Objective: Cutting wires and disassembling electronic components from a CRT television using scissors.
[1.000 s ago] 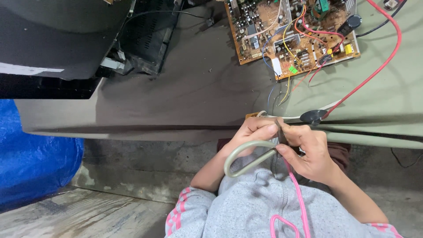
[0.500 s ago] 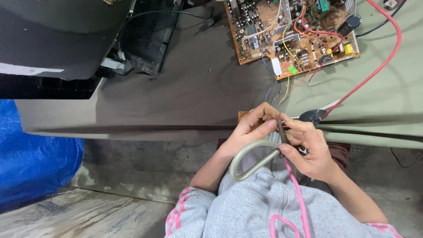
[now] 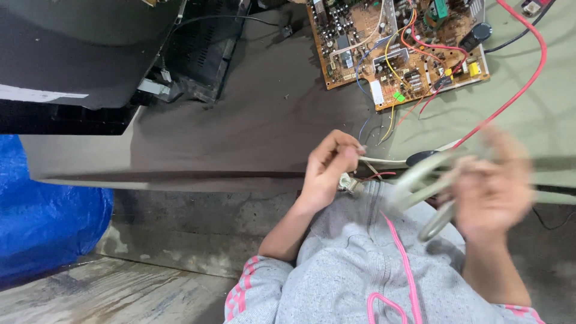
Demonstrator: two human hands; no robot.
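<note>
Pale cable (image 3: 420, 180) loops between both hands, right hand (image 3: 489, 189) blurred.

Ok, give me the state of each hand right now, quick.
Left hand: closed, pinching the end of a pale flat cable.
Right hand: motion-blurred, gripping a loop of pale grey-green cord.

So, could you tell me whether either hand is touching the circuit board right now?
No: the board lies on the table farther off, while both hands, left and right, are at the pale cable near the table edge.
</note>
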